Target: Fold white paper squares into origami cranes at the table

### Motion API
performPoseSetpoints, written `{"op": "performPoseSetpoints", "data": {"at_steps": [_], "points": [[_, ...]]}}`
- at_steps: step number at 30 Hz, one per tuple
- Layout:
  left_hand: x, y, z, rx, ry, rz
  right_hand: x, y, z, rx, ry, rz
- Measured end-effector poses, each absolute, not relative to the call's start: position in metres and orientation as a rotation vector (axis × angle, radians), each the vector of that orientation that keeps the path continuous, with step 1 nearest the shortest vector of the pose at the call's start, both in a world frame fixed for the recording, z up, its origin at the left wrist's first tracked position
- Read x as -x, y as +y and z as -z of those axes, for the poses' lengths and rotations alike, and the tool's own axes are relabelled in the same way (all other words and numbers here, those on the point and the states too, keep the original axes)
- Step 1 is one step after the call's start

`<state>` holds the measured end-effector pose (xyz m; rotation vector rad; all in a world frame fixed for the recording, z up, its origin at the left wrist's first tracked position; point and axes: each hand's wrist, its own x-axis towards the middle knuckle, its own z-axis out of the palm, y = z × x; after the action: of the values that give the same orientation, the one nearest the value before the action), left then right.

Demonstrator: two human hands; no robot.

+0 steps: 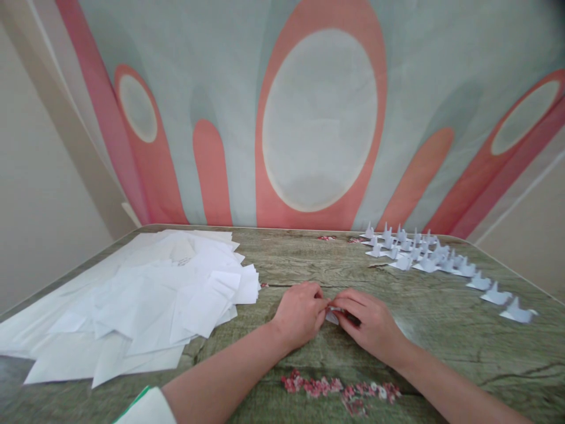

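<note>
Near the middle of the table, a small folded piece of white paper [332,317] shows between my two hands. My left hand [301,314] pinches it from the left, with the fingers curled and the thumb toward the paper. From the right, my right hand [369,323] grips its other side between thumb and fingers. The fingertips almost meet and cover much of the paper, so its full shape is hidden. Rows of folded white paper cranes [427,262] stand at the right of the table.
A wide spread of loose white paper sheets [145,294] covers the left of the wood-patterned table [300,253]. Pink blossoms [313,384] are printed on the tabletop near me. Behind the table's far edge hangs a backdrop [242,147] with coral shapes.
</note>
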<state>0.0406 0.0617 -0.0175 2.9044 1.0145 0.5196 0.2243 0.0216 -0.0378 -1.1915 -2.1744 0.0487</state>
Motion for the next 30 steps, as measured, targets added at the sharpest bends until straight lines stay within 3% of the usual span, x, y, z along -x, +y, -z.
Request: {"op": "performPoseSetpoints", "data": {"at_steps": [19, 30], "points": [[-0.0399, 0.0631, 0.0188, -2.883, 0.994, -0.522, -0.2316, 0.0279, 0.038, 1.058, -2.227, 0.109], [-0.0394, 0.0638, 0.0182, -2.866, 1.001, -0.535, -0.2305, 0.0279, 0.034, 1.071, -2.253, 0.025]]}}
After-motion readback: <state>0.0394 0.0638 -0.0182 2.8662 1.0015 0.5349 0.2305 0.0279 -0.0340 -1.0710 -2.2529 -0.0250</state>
